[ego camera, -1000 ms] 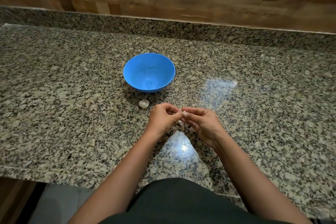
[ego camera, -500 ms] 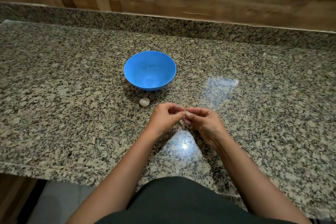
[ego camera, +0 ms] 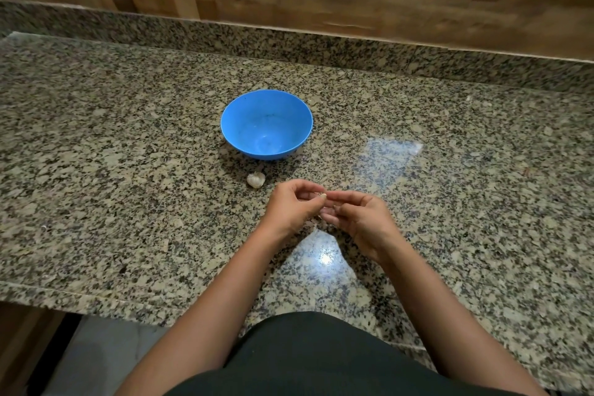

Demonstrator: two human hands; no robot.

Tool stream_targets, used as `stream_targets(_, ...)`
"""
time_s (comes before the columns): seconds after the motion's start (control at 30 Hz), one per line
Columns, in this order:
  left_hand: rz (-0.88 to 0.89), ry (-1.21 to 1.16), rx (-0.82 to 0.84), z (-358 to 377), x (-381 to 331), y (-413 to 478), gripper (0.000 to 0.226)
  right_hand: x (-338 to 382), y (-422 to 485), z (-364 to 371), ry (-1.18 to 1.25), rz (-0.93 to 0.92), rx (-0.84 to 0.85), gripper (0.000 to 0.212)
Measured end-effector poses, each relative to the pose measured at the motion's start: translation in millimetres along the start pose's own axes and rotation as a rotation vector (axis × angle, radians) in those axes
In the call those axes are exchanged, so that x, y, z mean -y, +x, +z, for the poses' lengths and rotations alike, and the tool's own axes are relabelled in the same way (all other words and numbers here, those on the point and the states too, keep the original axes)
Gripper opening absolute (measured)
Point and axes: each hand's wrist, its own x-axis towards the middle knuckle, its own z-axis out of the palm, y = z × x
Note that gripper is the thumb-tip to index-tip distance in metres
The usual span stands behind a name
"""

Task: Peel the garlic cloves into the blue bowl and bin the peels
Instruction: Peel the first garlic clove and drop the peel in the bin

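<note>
Garlic clove [ego camera: 322, 195], small and pale, is pinched between the curled fingers of the left hand [ego camera: 291, 206] and right hand [ego camera: 363, 219], low over the speckled granite tabletop [ego camera: 128, 170] near the middle of its front edge, likely to pick its skin loose, with the empty round blue plastic bowl [ego camera: 244, 119] waiting just behind.

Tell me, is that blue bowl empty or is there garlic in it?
Empty: the blue bowl stands upright and only its bare blue inside shows; nothing lies in it.

Blue bowl [ego camera: 239, 119] stands upright, garlic piece [ego camera: 256, 179] just before it
</note>
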Motion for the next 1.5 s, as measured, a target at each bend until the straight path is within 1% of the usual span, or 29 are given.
stream_targets(0.07,0.014,0.091,-0.034,0.8,0.7,4.4,0.012,-0.6,1.5,1.1,-0.192,-0.072,-0.057,0.016)
stream_targets(0.2,0.123,0.461,-0.094,6.0,-9.9,20.1,0.016,-0.2,7.0,-2.5,-0.501,-0.199,-0.189,0.011)
stream_targets(0.27,0.145,0.562,-0.105,9.5,-16.1,30.1,0.019,1.2,9.9,-5.0,-0.639,-0.268,-0.263,0.008)
stream_targets(0.3,0.139,0.59,-0.105,10.7,-17.6,35.1,0.021,1.5,11.0,-5.8,-0.701,-0.295,-0.275,0.009)
stream_targets(0.37,0.115,0.585,-0.097,10.6,-16.6,41.5,0.023,0.1,11.8,-6.1,-0.832,-0.31,-0.219,0.014)
stream_targets(0.47,0.091,0.483,-0.117,3.8,-9.8,39.1,0.028,-5.0,9.1,-1.7,-1.09,-0.335,-0.101,0.031)
stream_targets(0.53,0.085,0.451,-0.131,-3.4,-1.9,32.7,0.029,-9.4,5.6,4.5,-1.182,-0.387,-0.038,0.039)
stream_targets(0.6,0.094,0.448,-0.128,-9.9,6.7,25.5,0.027,-15.9,3.6,11.6,-1.288,-0.484,0.008,0.04)
stream_targets(0.7,0.108,0.444,-0.129,-15.2,15.1,14.7,0.028,-26.3,3.1,19.6,-1.428,-0.612,0.034,0.033)
stream_targets(0.8,0.14,0.488,-0.135,-18.4,16.7,4.8,0.029,-31.2,1.5,22.6,-1.454,-0.653,0.04,0.027)
stream_targets(0.9,0.194,0.627,-0.084,-17.9,19.8,-6.1,0.031,-33.2,-1.3,21.8,-1.442,-0.662,0.037,0.022)
stream_targets(1.0,0.235,0.747,-0.037,-12.9,24.4,-11.6,0.04,-33.4,-6.9,18.2,-1.294,-0.649,-0.057,0.016)
stream_targets(1.07,0.244,0.767,-0.025,-10.8,22.1,-9.9,0.041,-30.5,-12.0,15.0,-1.167,-0.573,-0.155,0.014)
stream_targets(1.13,0.257,0.79,-0.01,-10.1,18.9,-8.1,0.033,-29.0,-14.7,11.3,-1.08,-0.494,-0.217,0.017)
stream_targets(1.2,0.291,0.835,-0.013,-10.1,19.0,-9.2,0.022,-28.3,-19.0,10.3,-0.991,-0.421,-0.239,0.018)
stream_targets(1.33,0.355,0.911,-0.049,-14.1,28.6,-22.2,0.019,-29.2,-28.3,15.5,-0.909,-0.355,-0.259,0.019)
stream_targets(1.4,0.353,0.875,-0.055,-18.0,32.9,-31.3,0.016,-29.6,-33.9,22.8,-0.837,-0.33,-0.265,0.017)
stream_targets(1.5,0.269,0.676,-0.126,-30.2,34.1,-48.8,0.011,-31.9,-40.8,38.7,-0.764,-0.299,-0.242,0.016)
